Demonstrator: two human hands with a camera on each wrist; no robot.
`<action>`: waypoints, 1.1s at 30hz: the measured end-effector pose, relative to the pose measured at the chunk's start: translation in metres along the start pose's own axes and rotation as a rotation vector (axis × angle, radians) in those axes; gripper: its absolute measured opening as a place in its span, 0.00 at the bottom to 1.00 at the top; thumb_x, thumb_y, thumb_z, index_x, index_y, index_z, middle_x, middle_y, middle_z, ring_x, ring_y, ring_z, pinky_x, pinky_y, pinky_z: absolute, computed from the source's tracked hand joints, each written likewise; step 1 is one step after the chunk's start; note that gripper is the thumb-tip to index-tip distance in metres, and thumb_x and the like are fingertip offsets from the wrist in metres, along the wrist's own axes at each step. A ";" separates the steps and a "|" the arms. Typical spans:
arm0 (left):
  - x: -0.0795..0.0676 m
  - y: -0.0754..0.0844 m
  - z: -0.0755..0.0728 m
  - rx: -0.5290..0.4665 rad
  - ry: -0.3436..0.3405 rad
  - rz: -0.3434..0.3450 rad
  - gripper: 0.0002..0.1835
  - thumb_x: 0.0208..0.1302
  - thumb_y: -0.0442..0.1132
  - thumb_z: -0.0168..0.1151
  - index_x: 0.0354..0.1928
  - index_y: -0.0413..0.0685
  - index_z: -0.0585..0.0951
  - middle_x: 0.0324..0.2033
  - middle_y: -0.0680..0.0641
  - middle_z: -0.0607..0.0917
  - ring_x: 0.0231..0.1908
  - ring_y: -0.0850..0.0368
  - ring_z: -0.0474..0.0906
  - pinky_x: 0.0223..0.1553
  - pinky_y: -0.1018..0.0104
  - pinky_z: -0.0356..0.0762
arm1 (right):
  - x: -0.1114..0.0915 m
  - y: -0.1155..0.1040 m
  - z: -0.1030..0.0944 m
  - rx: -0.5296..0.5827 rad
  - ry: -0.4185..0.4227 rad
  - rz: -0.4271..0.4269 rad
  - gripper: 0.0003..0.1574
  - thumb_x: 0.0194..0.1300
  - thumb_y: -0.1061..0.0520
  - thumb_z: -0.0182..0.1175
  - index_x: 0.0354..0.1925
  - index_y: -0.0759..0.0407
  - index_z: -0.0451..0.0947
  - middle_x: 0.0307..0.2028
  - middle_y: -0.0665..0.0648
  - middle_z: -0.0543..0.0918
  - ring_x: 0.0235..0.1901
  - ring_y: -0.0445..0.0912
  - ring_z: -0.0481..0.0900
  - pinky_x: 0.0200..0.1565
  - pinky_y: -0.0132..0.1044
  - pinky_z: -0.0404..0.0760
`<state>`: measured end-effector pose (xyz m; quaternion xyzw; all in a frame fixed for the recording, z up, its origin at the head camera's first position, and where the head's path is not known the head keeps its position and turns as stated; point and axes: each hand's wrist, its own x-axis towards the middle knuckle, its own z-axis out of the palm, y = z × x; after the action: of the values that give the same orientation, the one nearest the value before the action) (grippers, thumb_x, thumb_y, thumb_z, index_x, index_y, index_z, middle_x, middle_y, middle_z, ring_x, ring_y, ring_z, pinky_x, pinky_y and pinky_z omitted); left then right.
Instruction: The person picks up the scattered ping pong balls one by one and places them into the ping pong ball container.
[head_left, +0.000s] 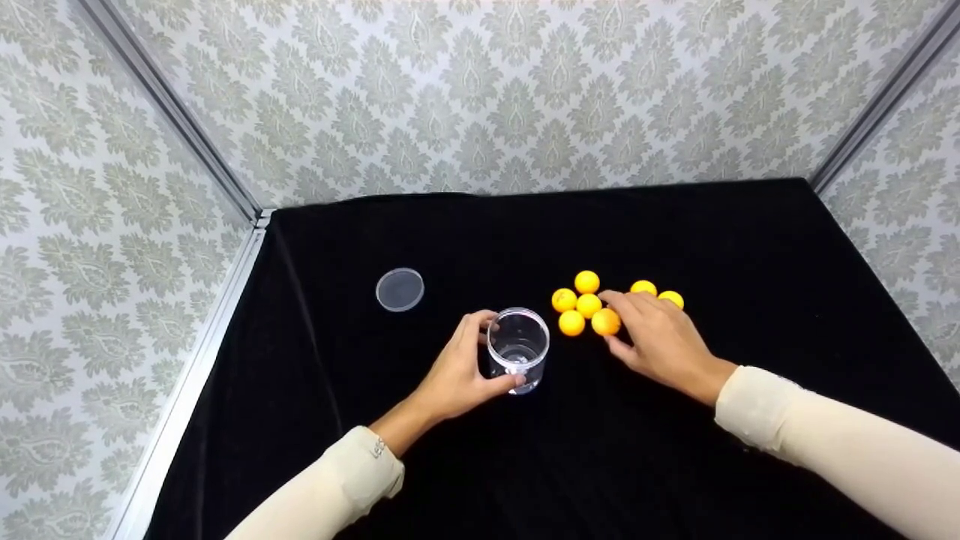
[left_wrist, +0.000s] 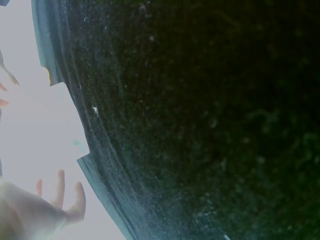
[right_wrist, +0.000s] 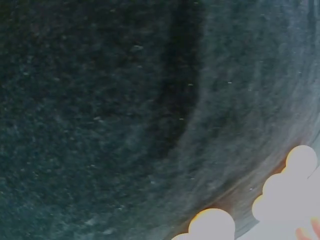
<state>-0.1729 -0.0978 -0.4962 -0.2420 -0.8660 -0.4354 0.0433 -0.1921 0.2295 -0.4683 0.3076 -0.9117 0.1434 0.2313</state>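
Note:
My left hand (head_left: 461,371) grips a clear, open-topped plastic jar (head_left: 517,367) by its side, thumb in front and fingers behind. The jar stands upright, and nothing shows inside. To its right, my right hand (head_left: 664,341) pinches an orange ping-pong ball (head_left: 606,322) between thumb and fingers, at the edge of a cluster. Several more orange balls (head_left: 587,282) lie just left of those fingers. Another pair, including one ball (head_left: 643,288), sits behind the right hand, partly hidden by it. Glare washes out the left hand (left_wrist: 35,212) in the left wrist view.
A round clear lid (head_left: 400,289) lies flat on the black cloth (head_left: 337,247), left of and beyond the jar. Patterned wall panels (head_left: 480,90) rise behind the table and at both sides. In the right wrist view, pale overexposed balls (right_wrist: 212,226) line the lower edge.

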 end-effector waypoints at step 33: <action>-0.001 -0.001 0.001 -0.004 0.013 0.027 0.49 0.47 0.54 0.81 0.67 0.49 0.65 0.57 0.43 0.75 0.55 0.46 0.80 0.61 0.58 0.79 | 0.040 -0.065 -0.030 0.062 0.051 -0.116 0.35 0.55 0.52 0.73 0.61 0.57 0.76 0.47 0.52 0.86 0.46 0.47 0.83 0.45 0.43 0.83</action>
<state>-0.1727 -0.0974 -0.4980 -0.2506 -0.8617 -0.4379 0.0543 -0.1696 0.1721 -0.4142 0.3632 -0.8814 0.1655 0.2527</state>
